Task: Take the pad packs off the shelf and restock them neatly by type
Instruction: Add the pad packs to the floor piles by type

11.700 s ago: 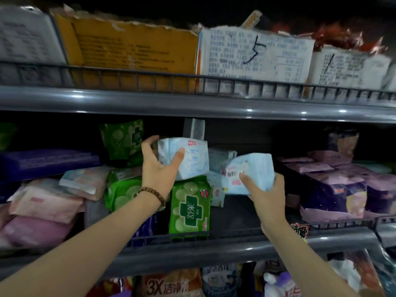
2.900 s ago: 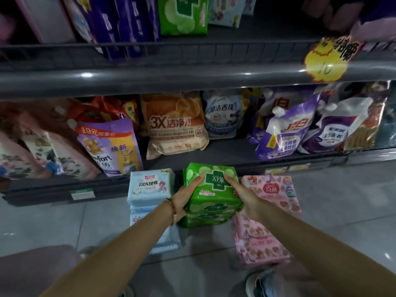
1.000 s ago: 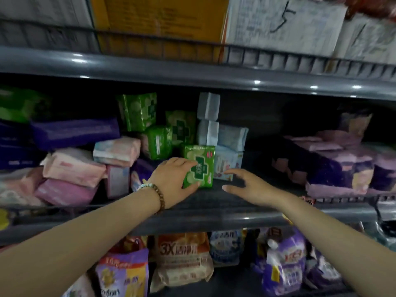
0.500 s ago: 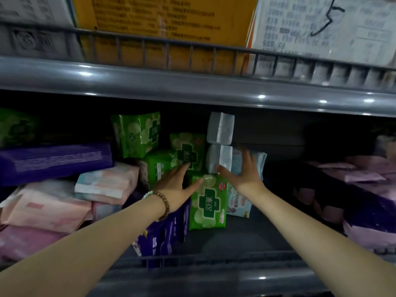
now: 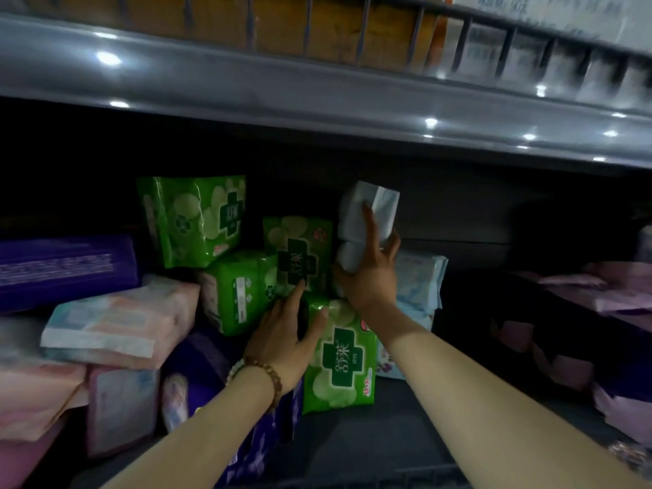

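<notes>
Dim shelf (image 5: 352, 435), right hand (image 5: 370, 277) around white pack (image 5: 351, 217)

The bright green plastic pad pack (image 5: 342, 361) shows a dark green cross and pale circles; above it, a white soft pack (image 5: 370, 210); to its left, a purple rectangular pack (image 5: 67, 266).

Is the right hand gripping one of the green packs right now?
No, the right hand grips the stacked white packs beside the green packs, not a green one.
</notes>
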{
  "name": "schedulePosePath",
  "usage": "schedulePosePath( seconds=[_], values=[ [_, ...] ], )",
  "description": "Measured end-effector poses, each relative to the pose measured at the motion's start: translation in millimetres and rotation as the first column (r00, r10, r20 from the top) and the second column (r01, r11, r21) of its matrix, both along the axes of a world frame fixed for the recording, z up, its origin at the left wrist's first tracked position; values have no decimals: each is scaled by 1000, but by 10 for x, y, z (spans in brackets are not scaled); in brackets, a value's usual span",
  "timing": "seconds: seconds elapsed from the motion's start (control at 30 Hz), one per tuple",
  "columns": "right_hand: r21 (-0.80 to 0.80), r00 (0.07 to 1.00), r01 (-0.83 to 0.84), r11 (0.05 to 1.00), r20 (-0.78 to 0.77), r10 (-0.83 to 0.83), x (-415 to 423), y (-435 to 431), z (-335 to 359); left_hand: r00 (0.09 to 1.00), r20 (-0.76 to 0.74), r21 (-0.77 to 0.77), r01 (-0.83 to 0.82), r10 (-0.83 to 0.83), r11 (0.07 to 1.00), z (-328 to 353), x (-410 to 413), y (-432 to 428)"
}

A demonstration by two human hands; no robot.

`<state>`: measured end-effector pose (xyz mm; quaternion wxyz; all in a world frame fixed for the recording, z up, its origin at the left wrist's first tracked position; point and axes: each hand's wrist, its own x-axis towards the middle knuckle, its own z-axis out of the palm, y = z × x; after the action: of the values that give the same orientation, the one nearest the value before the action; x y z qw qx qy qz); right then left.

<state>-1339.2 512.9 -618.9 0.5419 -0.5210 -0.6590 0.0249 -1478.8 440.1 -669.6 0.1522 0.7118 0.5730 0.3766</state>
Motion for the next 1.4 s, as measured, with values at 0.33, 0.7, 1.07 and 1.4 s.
schedulePosePath(
  seconds=[0.33, 0.7, 1.07, 1.4],
  values=[
    [184, 991, -50, 982, -110, 71, 474, -211, -15, 982, -186, 0, -34, 33, 999, 17, 128, 1],
    [167, 860, -245, 955, -416, 294, 691, -1182, 178, 945, 220, 30, 243, -243, 970, 574, 549, -654],
    [-170, 540, -610, 774, -804, 249, 1031, -1362, -4, 755, 654, -303, 206, 46, 930, 695, 464, -746],
    [-442, 757, -439, 782, -651, 57, 1073, -765, -538, 510, 848, -342, 314, 147, 886, 519, 169, -520]
  ],
)
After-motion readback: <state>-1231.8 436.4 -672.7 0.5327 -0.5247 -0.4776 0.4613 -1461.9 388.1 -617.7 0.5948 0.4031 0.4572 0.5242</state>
